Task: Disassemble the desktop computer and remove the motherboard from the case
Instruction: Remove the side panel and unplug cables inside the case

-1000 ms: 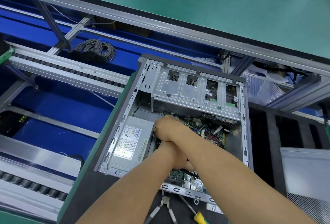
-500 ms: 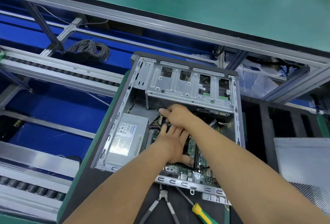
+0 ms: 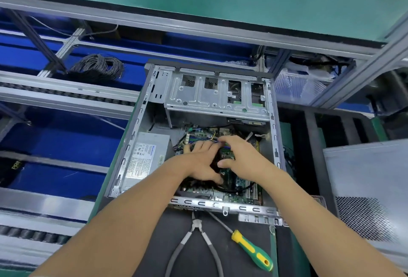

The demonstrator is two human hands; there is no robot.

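The case (image 3: 272, 126) lies on its side with the open face up, which gives both hands access from above. The motherboard (image 3: 240, 183) is seated in the case floor, below the drive cage (image 3: 212, 96) and right of the power supply (image 3: 144, 157). The left hand (image 3: 196, 162) rests flat on the board, fingers spread and straight, apparently steadying it. The right hand (image 3: 240, 155) is curled at the wire bundle (image 3: 198, 137); it appears to pinch a connector, though blur prevents confirmation. Pliers (image 3: 196, 239) and a screwdriver (image 3: 251, 249) lie unused outside the case's near edge.
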